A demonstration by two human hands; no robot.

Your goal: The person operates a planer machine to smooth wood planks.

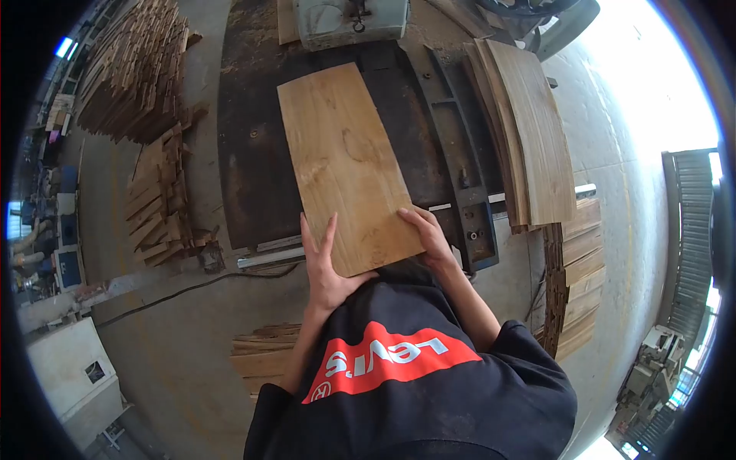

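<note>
Holds the board (353,169) by both sides of its near end, with the left hand (328,285) spread and the right hand (431,239) bent at the edge, likely to keep it steady over the dark table (249,180), and shows smooth, light brown wood with swirly marks.

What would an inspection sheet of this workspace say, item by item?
Surface: dark machine table, stained, sawdust toward its far end
Job's things: wide wooden board, darker marks in its grain
Clutter: wood piles at left, stacked boards at right
Hands: left hand and right hand, both bare, at opposite edges of the board's near end
Cables: dark cable across the floor, left
Surroundings: concrete floor, bright light at upper right
</note>
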